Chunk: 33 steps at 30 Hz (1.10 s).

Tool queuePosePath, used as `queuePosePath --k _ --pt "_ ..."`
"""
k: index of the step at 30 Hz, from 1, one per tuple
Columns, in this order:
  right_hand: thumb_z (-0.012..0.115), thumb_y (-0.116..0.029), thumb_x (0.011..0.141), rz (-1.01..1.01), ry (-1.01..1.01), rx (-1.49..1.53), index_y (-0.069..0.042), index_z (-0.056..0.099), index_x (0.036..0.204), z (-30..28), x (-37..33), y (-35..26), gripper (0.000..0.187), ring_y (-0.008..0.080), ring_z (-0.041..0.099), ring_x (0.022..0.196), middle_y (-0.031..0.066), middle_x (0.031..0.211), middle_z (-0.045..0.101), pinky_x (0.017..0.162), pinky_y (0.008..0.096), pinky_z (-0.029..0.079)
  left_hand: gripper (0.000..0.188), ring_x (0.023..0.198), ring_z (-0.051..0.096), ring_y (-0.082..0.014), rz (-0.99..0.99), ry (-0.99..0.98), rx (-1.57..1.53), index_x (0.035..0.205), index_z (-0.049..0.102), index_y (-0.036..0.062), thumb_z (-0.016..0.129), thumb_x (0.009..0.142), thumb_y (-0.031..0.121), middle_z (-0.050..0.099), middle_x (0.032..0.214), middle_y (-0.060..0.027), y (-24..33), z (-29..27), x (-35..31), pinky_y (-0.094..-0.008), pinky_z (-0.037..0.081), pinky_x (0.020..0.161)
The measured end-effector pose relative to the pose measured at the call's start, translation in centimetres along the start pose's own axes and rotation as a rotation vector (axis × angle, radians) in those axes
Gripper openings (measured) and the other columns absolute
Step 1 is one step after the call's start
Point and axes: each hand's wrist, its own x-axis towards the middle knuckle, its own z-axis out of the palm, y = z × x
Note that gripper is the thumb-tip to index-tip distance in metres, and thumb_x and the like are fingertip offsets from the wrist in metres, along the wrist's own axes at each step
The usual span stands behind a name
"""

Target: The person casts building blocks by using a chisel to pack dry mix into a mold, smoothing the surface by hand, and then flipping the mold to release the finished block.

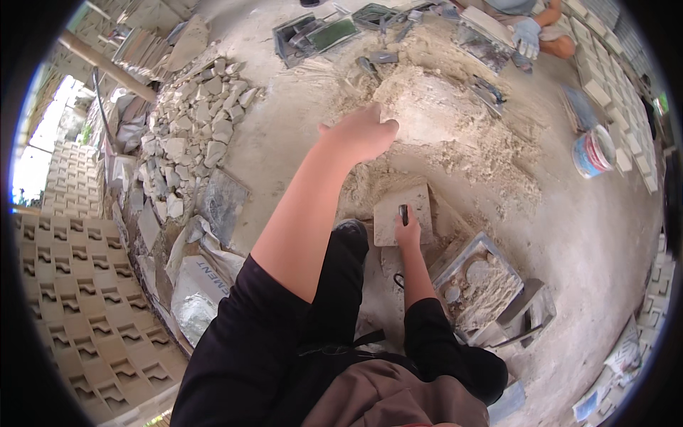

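My left hand (363, 134) reaches out over the near left edge of a heap of pale powder (434, 107). Its back faces up and the fingers curl down, with the little finger standing out. Whatever lies under the palm is hidden. Closer to my body, my right hand (408, 233) is closed around a short black handle (404, 213); the rest of that tool cannot be made out. Under this hand is a square, dusty, pale slab (388, 217). To its right, a grey-edged tray (516, 288) holds sandy material and a round lump.
Broken pale chunks (186, 135) are piled on the left, near a white sack (196, 295) and stacked patterned blocks (92, 313). A bucket (593, 153) stands right. Metal moulds (331, 34) lie at the back. A co-worker's gloved hand (527, 37) is at far right.
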Motion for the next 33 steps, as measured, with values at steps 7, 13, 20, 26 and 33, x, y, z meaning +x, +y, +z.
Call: queuePosePath --k 7,13,20,26,33 --pt "0.055 -0.026 0.081 0.134 -0.039 -0.077 -0.006 0.043 0.127 2.4 7.6 -5.7 0.052 0.0365 0.055 0.098 0.0227 0.105 0.058 0.083 0.0408 0.044 0.061 0.129 0.026 -0.0329 -0.058 0.05 0.055 0.136 0.026 0.0075 0.036 0.083 0.036 0.033 0.137 -0.0141 -1.6 -0.8 0.2 -0.0612 0.006 0.102" --pt "0.058 -0.032 0.078 0.232 0.002 -0.008 -0.005 0.049 0.118 5.2 9.0 -5.2 0.049 0.0347 0.059 0.09 0.0222 0.097 0.06 0.078 0.0401 0.046 0.059 0.129 0.024 -0.0342 -0.062 0.108 0.105 0.134 0.028 0.0065 0.038 0.084 0.036 0.031 0.138 -0.0164 -1.9 0.3 0.4 -0.0627 0.007 0.101" --pt "0.062 -0.028 0.075 0.322 -0.176 0.083 0.002 0.055 0.092 3.3 9.3 -2.6 0.036 0.0236 0.059 0.056 0.0123 0.065 0.059 0.054 0.0359 0.045 0.056 0.128 0.026 -0.0343 0.042 0.202 0.138 0.132 0.032 0.0051 0.037 0.085 0.035 0.035 0.134 -0.0166 -1.1 0.4 -0.3 -0.0632 0.008 0.101" --pt "0.062 -0.016 0.078 0.376 0.013 0.741 -0.003 0.051 0.078 -1.4 3.3 -5.8 0.017 0.0101 0.047 0.042 0.0017 0.052 0.046 0.037 0.0262 0.035 0.056 0.128 0.026 -0.0335 0.062 0.159 0.159 0.132 0.031 0.0041 0.036 0.085 0.033 0.033 0.136 -0.0145 0.0 1.7 -0.1 -0.063 0.008 0.101" --pt "0.06 -0.01 0.079 0.229 0.122 1.049 -0.006 0.049 0.076 -10.7 -3.5 -10.2 0.012 0.0118 0.045 0.041 0.0033 0.058 0.049 0.038 0.0247 0.034 0.057 0.127 0.031 -0.0283 0.098 0.012 0.113 0.134 0.028 0.0048 0.036 0.084 0.031 0.031 0.139 -0.012 1.9 3.2 0.3 -0.0592 0.01 0.103"
